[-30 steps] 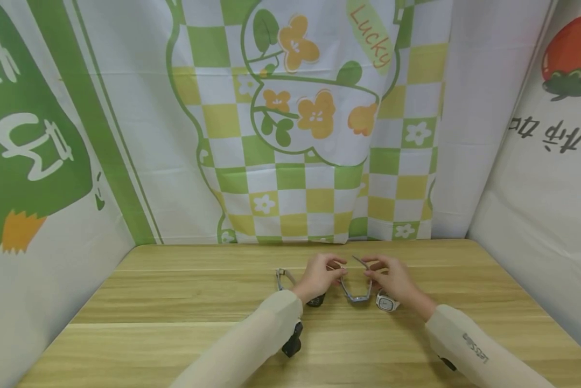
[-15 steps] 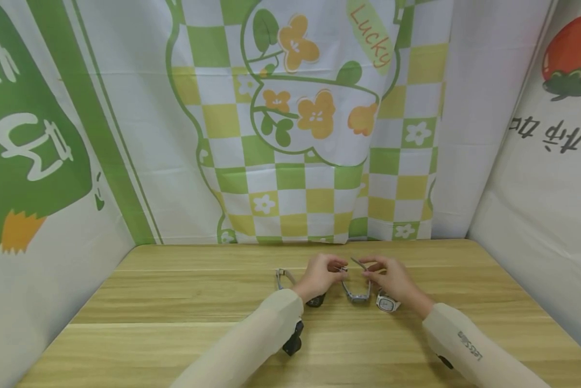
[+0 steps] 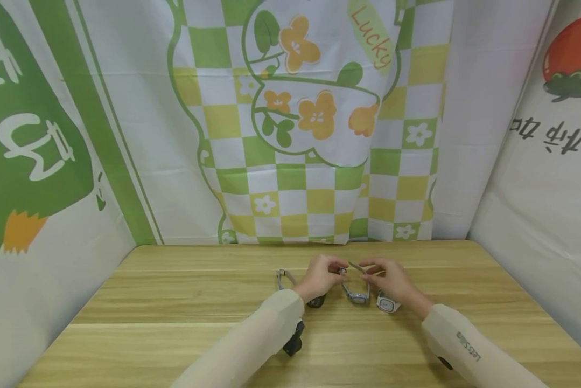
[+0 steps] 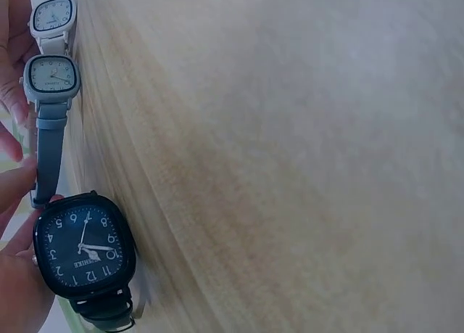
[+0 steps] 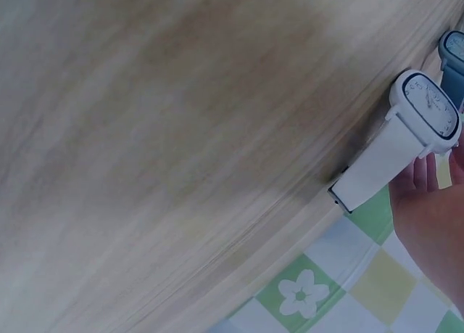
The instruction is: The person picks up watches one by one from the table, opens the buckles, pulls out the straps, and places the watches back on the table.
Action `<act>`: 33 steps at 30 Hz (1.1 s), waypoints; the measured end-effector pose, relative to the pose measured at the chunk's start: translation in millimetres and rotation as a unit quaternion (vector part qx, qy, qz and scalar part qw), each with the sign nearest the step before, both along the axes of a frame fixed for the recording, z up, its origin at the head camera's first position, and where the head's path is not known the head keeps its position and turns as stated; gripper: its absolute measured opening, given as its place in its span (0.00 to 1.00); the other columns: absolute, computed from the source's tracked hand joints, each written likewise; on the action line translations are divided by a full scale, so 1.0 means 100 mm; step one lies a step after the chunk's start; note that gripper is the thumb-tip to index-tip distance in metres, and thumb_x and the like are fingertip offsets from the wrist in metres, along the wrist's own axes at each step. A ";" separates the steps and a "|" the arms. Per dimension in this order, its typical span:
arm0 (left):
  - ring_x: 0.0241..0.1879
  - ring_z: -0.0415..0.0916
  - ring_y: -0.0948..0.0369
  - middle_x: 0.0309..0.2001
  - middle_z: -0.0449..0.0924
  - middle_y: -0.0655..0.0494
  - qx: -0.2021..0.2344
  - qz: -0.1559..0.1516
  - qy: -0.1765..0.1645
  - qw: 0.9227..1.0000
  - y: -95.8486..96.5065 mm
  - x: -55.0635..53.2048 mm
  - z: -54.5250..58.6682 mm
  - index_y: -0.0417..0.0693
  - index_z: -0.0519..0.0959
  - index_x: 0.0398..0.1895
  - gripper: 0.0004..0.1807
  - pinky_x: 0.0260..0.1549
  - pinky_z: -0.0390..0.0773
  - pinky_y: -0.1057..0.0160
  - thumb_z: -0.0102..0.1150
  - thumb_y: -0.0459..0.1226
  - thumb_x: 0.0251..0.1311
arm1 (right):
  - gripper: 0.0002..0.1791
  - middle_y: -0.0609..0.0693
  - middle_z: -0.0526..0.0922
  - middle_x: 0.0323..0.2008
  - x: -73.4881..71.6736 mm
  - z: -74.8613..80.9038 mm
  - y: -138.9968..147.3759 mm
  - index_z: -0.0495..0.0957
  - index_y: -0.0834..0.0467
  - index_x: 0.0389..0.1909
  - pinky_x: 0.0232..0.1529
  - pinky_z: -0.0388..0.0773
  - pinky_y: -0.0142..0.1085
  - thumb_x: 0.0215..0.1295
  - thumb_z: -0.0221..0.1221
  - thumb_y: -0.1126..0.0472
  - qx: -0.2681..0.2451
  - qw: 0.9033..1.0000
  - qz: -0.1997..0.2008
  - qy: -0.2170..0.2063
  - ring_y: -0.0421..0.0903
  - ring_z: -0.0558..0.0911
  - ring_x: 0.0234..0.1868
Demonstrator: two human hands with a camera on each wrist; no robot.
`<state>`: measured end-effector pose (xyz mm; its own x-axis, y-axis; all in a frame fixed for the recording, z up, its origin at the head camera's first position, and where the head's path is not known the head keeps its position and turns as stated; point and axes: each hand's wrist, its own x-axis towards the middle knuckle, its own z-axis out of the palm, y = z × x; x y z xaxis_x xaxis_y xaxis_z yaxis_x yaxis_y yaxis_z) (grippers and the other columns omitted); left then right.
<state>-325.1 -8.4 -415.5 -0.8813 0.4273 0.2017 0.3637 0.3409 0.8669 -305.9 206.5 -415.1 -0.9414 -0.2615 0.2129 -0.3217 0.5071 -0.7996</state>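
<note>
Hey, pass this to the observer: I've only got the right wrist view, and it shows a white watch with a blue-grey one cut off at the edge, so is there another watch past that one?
Observer: Yes, the left wrist view shows a black watch, on the far side of the blue-grey watch from the white watch.

Operator: Okay, and how is the blue-grey one being held? My picture cuts that off.

Observer: By its strap, with both hands: in the head view the left hand pinches one end and the right hand the other.
</note>
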 end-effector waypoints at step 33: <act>0.47 0.87 0.51 0.48 0.89 0.41 -0.026 0.014 0.008 1.000 0.35 -0.01 0.05 0.33 0.87 0.51 0.14 0.46 0.85 0.62 0.71 0.31 0.65 | 0.20 0.69 0.88 0.45 0.09 0.04 0.44 0.78 0.76 0.58 0.44 0.84 0.32 0.69 0.66 0.71 0.023 1.000 -0.009 0.018 0.59 0.89 0.45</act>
